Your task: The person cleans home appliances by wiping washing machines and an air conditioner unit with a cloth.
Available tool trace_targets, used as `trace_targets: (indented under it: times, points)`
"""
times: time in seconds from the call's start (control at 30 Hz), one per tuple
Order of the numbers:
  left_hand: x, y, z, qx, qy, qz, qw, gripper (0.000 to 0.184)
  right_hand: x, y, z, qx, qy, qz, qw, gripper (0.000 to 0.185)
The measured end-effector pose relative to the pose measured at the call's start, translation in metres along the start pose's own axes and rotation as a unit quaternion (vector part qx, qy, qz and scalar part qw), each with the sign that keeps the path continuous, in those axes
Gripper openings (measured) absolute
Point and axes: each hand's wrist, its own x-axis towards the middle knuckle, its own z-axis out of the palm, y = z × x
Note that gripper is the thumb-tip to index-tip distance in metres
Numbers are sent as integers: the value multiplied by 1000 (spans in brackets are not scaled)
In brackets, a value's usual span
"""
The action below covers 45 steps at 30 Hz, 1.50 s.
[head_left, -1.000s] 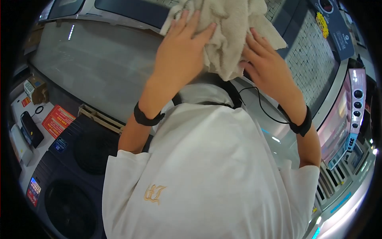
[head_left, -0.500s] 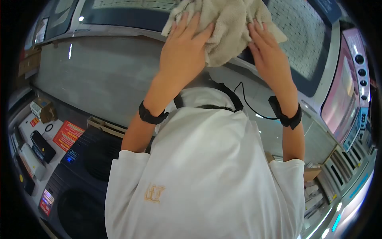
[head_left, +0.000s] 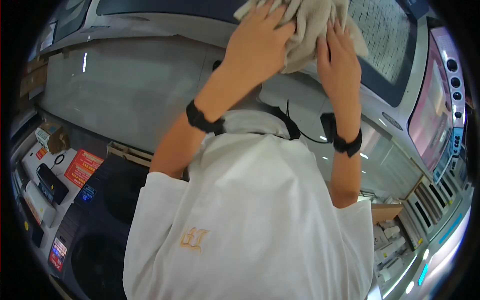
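A white shirt [head_left: 250, 210] with a small gold emblem [head_left: 194, 239] on its chest fills the lower middle. Past it on the left lies a wide, glossy grey floor [head_left: 125, 90]. Along the top runs a pale-rimmed unit [head_left: 165, 27] with dark panels, one framing a window [head_left: 382, 40] with a brick-like pattern. At the lower left is a dark slab [head_left: 95, 217] with two round black areas, and on the right stands a pink panel [head_left: 430, 110] edged by a strip of round dark knobs.

The crumpled beige cloth [head_left: 305, 50] is at the top, right of centre, bunched in folds over the near edge of the pale-rimmed unit. The left hand [head_left: 257, 47] lies on its left part, palm down, its grip open with the fingers spread. The right hand [head_left: 340, 65] is on its right part, just beside the left one, its grip also open, fingers extended over the folds. The cloth's underside is hidden.

Beside the dark slab are a red printed sheet [head_left: 84, 167], a small carton [head_left: 51, 137] and a black handset-like object [head_left: 51, 182]. Each wrist wears a black band, the left one [head_left: 202, 117] plain, the right one [head_left: 346, 144] with a dark block; a thin black cable [head_left: 314, 139] runs up to that block.
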Motion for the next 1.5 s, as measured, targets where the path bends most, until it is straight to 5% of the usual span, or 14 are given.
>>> trace_targets:
  times: [0.2,0.57,0.67,0.83,0.97,1.07,1.17,1.27,1.47,1.5]
  points:
    - [-2,-31,-22,-19,26,-3,999,36,28,-30,-20,17,-155,55,986,55]
    - [-27,-223,-177,86,71,-164,980,42,149,-196,92,29,-114,-133,984,65]
    - [-60,-253,-192,117,60,-120,984,48,140,-228,90,44,-160,-127,978,58]
    - [-52,-294,-210,109,24,-85,990,49,178,-196,81,50,-216,-109,969,54]
    - [-13,-333,-210,87,57,-53,993,39,266,-162,109,68,-192,-212,956,50]
    - [4,-334,-203,81,64,-82,991,37,305,-198,103,85,-243,-267,929,31]
    - [-1,-313,-201,95,23,-102,990,42,294,-211,114,54,-368,-265,889,43]
    - [-37,-274,-199,108,-28,-110,988,44,232,-204,90,84,-254,-359,894,36]
    - [-24,-269,-211,26,-167,-112,979,45,266,-107,73,87,-272,-283,916,38]
    - [-6,-279,-209,8,-203,-98,974,47,298,-85,88,116,-345,-223,904,41]
